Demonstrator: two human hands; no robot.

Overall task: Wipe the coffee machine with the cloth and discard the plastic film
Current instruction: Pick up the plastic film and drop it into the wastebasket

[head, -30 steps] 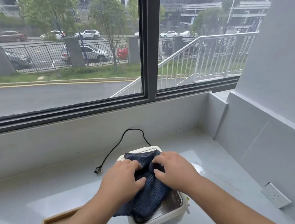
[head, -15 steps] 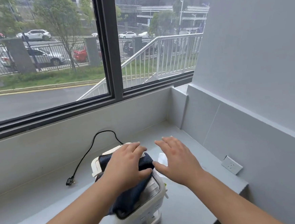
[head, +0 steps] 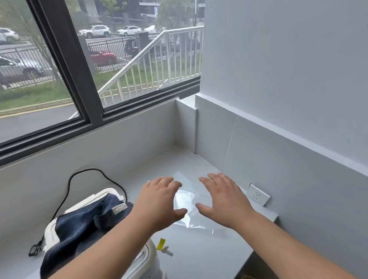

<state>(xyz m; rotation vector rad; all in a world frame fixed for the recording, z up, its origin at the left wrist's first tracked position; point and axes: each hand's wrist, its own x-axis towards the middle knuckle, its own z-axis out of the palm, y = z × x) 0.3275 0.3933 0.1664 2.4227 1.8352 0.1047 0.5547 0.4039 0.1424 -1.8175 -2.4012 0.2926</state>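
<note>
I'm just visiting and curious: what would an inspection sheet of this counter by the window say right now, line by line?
Surface: grey counter in a corner under the window, with some glare.
Job's things: dark blue cloth draped over the white coffee machine; clear plastic film lying flat on the counter to the machine's right.
Clutter: small yellow tag beside the machine.
Hands: left hand and right hand both open, fingers spread, over the film, holding nothing.
Cables: black cord looping behind the machine; its plug lies unplugged on the counter.
Surroundings: wall socket on the right wall; street, cars and a railing outside.
</note>
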